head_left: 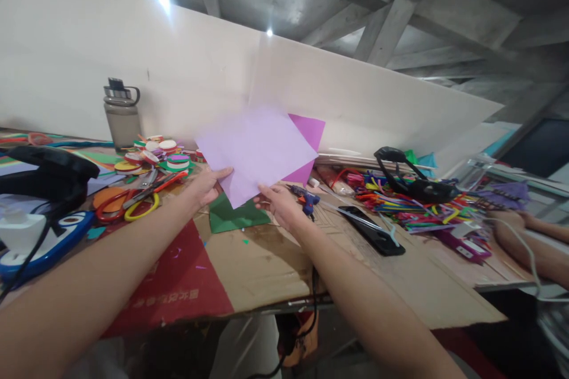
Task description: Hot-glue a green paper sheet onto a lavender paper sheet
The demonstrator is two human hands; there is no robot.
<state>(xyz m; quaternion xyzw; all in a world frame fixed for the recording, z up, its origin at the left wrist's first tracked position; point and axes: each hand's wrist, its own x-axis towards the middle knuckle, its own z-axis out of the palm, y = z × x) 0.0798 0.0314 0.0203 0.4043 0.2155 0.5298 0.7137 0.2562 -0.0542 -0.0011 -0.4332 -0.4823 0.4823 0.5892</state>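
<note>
A light purple sheet of paper (262, 154) is held up above the table, its far edge blurred. My left hand (208, 187) pinches its lower left edge between thumb and fingers. Near the lower corner, my right hand (280, 202) grips it the same way. A darker purple sheet (313, 130) shows behind it; whether a hand holds that one too is hidden. Below lies a piece of green paper (237, 219), partly covered. Just right of my right hand is a blue glue gun (306, 200). Scissors with red and yellow handles (128, 206) lie left of my left hand.
A water bottle (122, 118) stands by the white partition (213, 65), near several paper-wrapped rolls (155, 154). A black phone (372, 231) lies on the cardboard (267, 266). Colourful pipe cleaners (395, 204) are piled at right, beside another person's arm (524, 243).
</note>
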